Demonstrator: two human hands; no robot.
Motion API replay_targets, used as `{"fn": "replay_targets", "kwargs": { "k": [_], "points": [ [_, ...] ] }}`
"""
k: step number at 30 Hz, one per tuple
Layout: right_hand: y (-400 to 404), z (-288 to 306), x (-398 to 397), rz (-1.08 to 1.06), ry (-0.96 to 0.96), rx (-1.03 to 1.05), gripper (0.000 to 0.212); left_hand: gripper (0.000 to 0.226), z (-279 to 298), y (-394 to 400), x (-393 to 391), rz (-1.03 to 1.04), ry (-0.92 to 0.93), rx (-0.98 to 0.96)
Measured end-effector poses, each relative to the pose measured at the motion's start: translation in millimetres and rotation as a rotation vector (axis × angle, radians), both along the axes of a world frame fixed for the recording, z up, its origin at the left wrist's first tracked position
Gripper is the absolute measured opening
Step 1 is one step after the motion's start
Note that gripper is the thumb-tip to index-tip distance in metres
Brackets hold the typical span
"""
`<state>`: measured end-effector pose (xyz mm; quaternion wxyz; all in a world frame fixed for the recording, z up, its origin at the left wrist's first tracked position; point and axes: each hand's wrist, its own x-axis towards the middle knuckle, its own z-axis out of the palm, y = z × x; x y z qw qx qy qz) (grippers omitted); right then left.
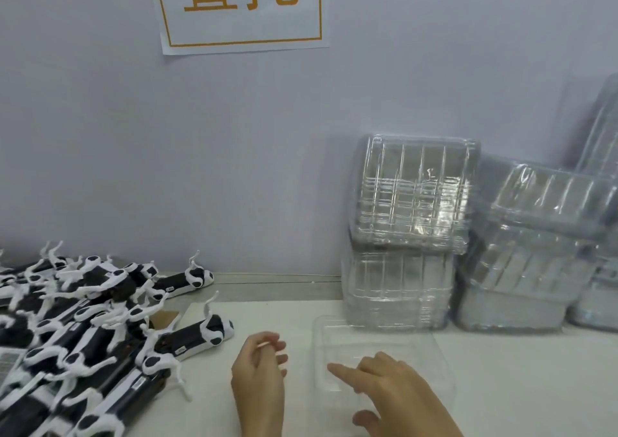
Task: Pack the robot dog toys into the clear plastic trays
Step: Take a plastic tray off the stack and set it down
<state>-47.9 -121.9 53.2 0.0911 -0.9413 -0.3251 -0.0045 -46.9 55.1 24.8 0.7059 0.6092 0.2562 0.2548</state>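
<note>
Black-and-white robot dog toys (83,329) lie heaped left of the single clear plastic tray (378,346), where the right hand (391,393) rests with fingers spread, the left hand (259,369) beside it loosely curled, holding nothing.

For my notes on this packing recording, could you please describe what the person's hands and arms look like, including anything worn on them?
Both the left hand and the right hand are bare: no gloves, rings, watch or bracelet show. The fingernails look short and unpainted. The forearms are bare as far as the bottom edge of the view, with no sleeve or cuff in sight.

loose tray (374,339): 1 | tray stacks (413,196): at least 4 | toy dogs (83,329): uncountable pile
</note>
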Motion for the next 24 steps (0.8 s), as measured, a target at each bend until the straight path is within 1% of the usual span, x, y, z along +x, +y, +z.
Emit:
{"fn": "replay_targets", "kwargs": {
  "k": [2,3,5,7,8,9,12,14,16,18,20,22,24],
  "points": [
    [2,-5,1,0.038,0.073,0.016,0.067,0.016,2,2,0,-0.199,0.042,0.148],
    [2,-8,-2,0.051,0.115,0.087,0.065,0.013,1,2,0,-0.29,0.051,0.197],
    [-1,-5,-8,0.002,0.14,0.316,0.054,0.022,-2,2,-1,-0.416,0.084,0.278],
    [-11,5,1,-0.106,0.078,0.568,0.036,0.035,-6,0,0,-0.473,0.128,0.308],
    [-18,10,11,-0.161,0.06,0.665,0.024,0.037,-7,-1,-1,-0.483,0.145,0.294],
    [-25,14,20,-0.217,0.042,0.739,0.019,0.037,-6,-1,-1,-0.485,0.155,0.275],
    [-38,7,33,-0.36,0.033,0.885,0.028,0.035,-2,0,-1,-0.449,0.159,0.227],
    [-44,-12,33,-0.43,0.073,0.927,0.036,0.036,-1,2,1,-0.404,0.139,0.204],
    [-48,-27,33,-0.479,0.205,0.938,0.047,0.038,-1,1,2,-0.393,0.124,0.208],
    [-51,-31,36,-0.494,0.34,0.92,0.052,0.038,1,1,1,-0.4,0.115,0.215],
    [-52,-30,37,-0.494,0.407,0.891,0.048,0.033,1,4,1,-0.426,0.132,0.231],
    [-54,-29,38,-0.483,0.452,0.875,0.042,0.028,4,9,0,-0.495,0.187,0.262],
    [-57,-28,38,-0.483,0.465,0.851,0.041,0.027,7,16,-2,-0.566,0.245,0.287]
  ]
}}
